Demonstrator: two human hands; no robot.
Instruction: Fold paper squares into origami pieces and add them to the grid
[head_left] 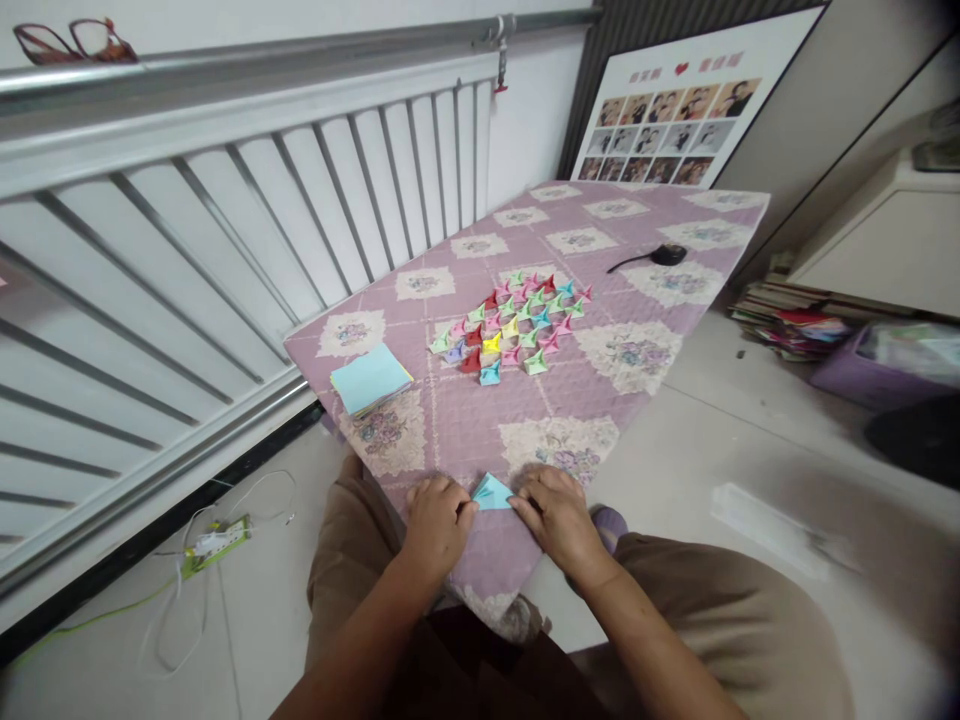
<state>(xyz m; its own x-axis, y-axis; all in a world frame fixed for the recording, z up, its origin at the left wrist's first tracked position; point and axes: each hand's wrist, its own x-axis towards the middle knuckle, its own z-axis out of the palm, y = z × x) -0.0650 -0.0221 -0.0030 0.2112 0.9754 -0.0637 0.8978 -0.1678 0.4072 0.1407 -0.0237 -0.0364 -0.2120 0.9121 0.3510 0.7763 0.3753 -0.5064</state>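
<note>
A light blue paper [493,492], folded into a small triangle, lies near the front corner of the table. My left hand [439,515] pinches its left corner, fingers curled. On the other side, my right hand [553,512] is closed on the right corner between thumb and fingers. Beyond them, several small folded paper pieces [491,343] in red, pink, green, yellow and blue stand in rows. A stack of square paper [371,378], light blue on top, rests at the table's left edge.
The table has a purple patterned cloth [465,425]. A black object with a thin tail [667,255] lies at the far right. A white radiator [337,200] borders the left side. A power strip [217,540] with cables is on the floor.
</note>
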